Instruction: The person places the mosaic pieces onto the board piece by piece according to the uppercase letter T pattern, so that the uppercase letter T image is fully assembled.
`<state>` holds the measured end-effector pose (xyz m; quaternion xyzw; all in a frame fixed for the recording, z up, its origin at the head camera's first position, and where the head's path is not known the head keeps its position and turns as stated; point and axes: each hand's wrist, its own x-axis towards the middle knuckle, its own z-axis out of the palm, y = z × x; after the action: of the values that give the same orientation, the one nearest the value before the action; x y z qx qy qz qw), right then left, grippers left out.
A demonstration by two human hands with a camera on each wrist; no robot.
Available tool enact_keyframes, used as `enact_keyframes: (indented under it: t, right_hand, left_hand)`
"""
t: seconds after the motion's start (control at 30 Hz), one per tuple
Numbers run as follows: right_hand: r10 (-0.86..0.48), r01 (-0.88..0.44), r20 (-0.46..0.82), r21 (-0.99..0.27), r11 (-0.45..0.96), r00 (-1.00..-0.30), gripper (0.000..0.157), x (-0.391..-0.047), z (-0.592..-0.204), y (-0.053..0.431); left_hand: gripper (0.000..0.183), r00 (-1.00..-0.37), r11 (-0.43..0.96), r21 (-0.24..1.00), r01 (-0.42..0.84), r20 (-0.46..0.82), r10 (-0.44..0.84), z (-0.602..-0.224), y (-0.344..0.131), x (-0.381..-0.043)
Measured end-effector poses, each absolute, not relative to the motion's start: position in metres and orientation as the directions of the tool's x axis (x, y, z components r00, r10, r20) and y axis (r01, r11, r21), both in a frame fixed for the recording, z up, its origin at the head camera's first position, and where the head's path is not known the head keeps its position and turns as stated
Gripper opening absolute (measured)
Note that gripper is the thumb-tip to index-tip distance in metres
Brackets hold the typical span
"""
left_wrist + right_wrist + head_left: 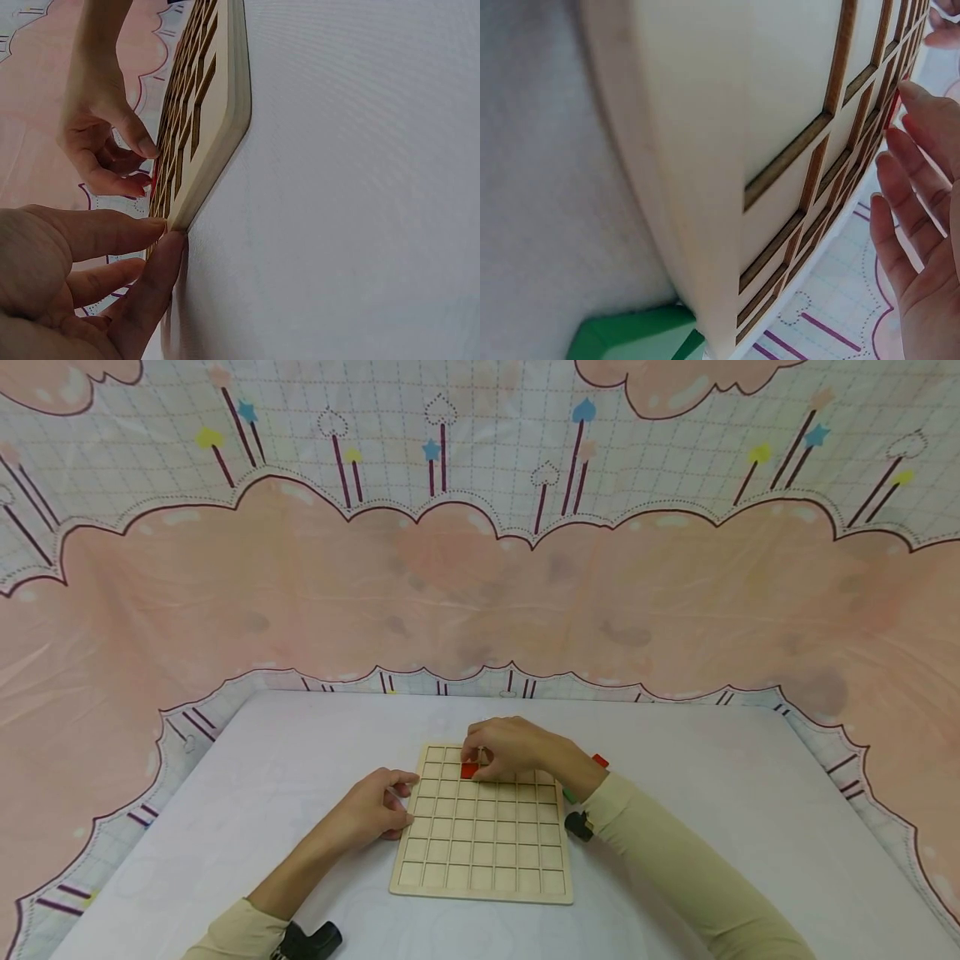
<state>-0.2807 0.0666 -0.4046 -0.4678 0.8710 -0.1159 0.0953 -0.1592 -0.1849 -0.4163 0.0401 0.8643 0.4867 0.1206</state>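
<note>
A pale wooden grid board lies flat on the white table, its cells framed by raised strips. Near its far edge, my right hand pinches a small red square tile between thumb and fingers, low over a cell. The right wrist view shows only a sliver of that tile beyond the thumb. At the board's left edge, my left hand holds on with thumb and fingertips. In the left wrist view, the left thumb and a finger meet at the board's rim.
Another red piece lies to the right of the board, partly behind my right forearm. A green piece sits against the board's right side. Black wrist cameras show at both cuffs. A patterned cloth hangs behind the table.
</note>
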Motion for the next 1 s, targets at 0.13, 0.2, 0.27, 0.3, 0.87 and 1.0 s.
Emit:
enact_keyframes:
  t: [0.13,0.2,0.27,0.3,0.87,1.0]
  right_hand:
    - [-0.829,-0.773,-0.067,-0.324,0.545,-0.556,0.022,-0.279,-0.402,0.068]
    - [-0.826,-0.763,-0.067,-0.347,0.546,-0.560,0.023,-0.278,-0.401,0.070]
    - [-0.824,-0.755,-0.065,-0.366,0.544,-0.563,0.024,-0.278,-0.400,0.073]
    - [-0.826,-0.754,-0.061,-0.375,0.540,-0.561,0.024,-0.278,-0.399,0.074]
    - [-0.832,-0.710,-0.054,-0.492,0.504,-0.553,0.021,-0.275,-0.388,0.116]
    - [-0.827,-0.702,-0.058,-0.499,0.509,-0.559,0.020,-0.273,-0.390,0.128]
  left_hand:
    - [0.060,-0.966,0.522,0.851,-0.046,-0.171,0.193,-0.416,-0.185,-0.159]
    - [0.060,-0.966,0.528,0.848,-0.046,-0.173,0.193,-0.416,-0.184,-0.160]
    - [0.060,-0.966,0.536,0.843,-0.048,-0.175,0.189,-0.416,-0.184,-0.160]
    - [0.060,-0.966,0.537,0.842,-0.048,-0.176,0.189,-0.415,-0.184,-0.160]
    - [0.058,-0.964,0.535,0.843,-0.060,-0.188,0.188,-0.414,-0.183,-0.162]
    - [0.057,-0.964,0.531,0.845,-0.060,-0.187,0.188,-0.414,-0.182,-0.161]
